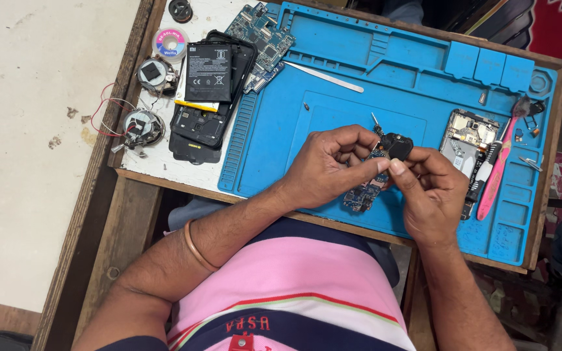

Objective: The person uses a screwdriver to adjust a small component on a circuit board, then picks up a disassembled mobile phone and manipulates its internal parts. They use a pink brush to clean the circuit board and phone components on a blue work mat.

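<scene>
Both my hands meet over the blue repair mat (333, 78). My left hand (326, 166) pinches one end of a small blue phone circuit board (362, 195) that hangs down between the hands. My right hand (430, 185) holds the same board at its top, thumb and forefinger against a small black part (399, 145) fixed there. A thin pointed metal tip (374, 121) sticks up just left of that black part.
An opened phone frame (464, 135) and a pink-handled brush (499, 162) lie at the mat's right. At left are a black battery (208, 73) on stacked phone shells, a second circuit board (260, 32), a metal spudger (325, 77), a solder wick reel (169, 43) and small speakers with red wires (141, 127).
</scene>
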